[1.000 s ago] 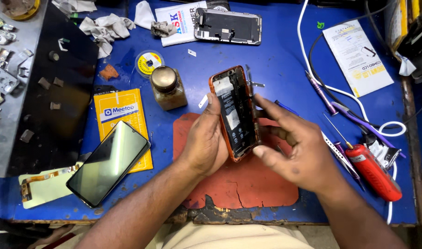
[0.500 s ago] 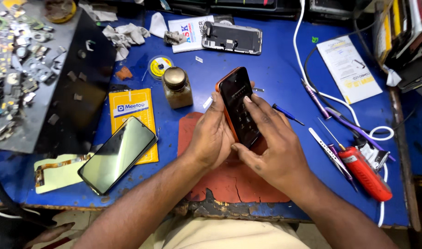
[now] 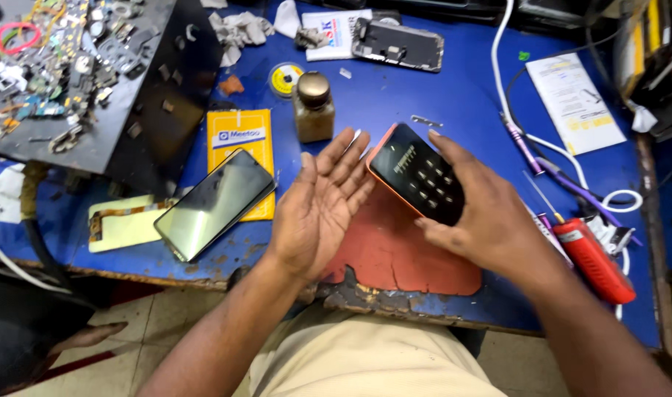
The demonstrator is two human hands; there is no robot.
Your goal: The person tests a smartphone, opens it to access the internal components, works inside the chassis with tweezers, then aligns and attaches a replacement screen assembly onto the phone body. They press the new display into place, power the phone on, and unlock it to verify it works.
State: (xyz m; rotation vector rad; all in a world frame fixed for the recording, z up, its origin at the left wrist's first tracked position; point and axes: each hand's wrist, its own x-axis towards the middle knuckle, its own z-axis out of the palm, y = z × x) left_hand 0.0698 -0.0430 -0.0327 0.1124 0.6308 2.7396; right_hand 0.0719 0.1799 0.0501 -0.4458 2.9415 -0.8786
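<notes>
My right hand grips a phone with an orange frame, its dark back with rows of small marks turned up and tilted. It hangs over a worn red mat at the front of the blue workbench. My left hand is beside the phone's left edge, palm up, fingers spread and holding nothing. Its fingertips lie close to the phone's corner.
A loose dark screen panel lies left on a yellow packet. A small brown bottle, a solder reel and an opened phone body sit behind. A red tool and white cables lie right; a parts tray sits far left.
The phone was turned over from its open inside to its dark back. My left hand let go of it and opened palm up; my right hand now holds it alone.
</notes>
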